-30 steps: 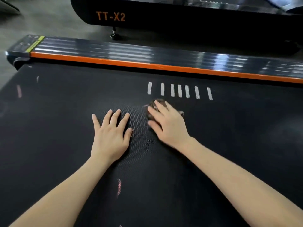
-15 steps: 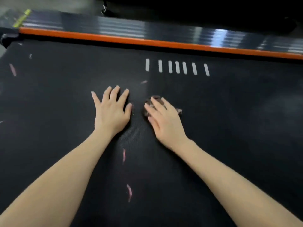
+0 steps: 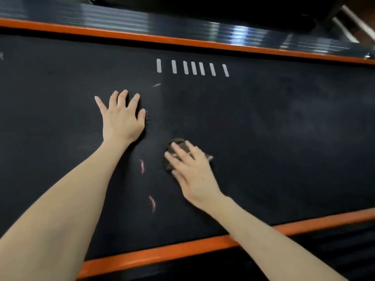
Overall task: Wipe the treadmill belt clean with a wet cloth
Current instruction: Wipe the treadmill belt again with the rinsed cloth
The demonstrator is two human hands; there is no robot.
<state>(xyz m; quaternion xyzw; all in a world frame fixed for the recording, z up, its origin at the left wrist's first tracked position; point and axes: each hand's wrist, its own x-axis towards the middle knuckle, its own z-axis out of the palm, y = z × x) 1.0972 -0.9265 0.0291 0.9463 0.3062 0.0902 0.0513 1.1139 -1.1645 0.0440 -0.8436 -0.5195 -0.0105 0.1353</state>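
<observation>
belt (image 3: 284,138): black, with orange rails on both sides.
cloth (image 3: 178,142): dark wad on belt, under right fingers, apart from left hand.
left hand (image 3: 121,118): flat on belt, fingers spread, held nothing.
right hand (image 3: 192,175): fingers straight, pressed the cloth down.
marks (image 3: 142,166): pink streaks between forearms.

Belt (image 3: 284,128) lies open right of the right grip (image 3: 194,175); the left grip (image 3: 121,120) blocks its left side.

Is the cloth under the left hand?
No, the cloth lies under the right hand; the left hand rests flat on the belt.
</observation>
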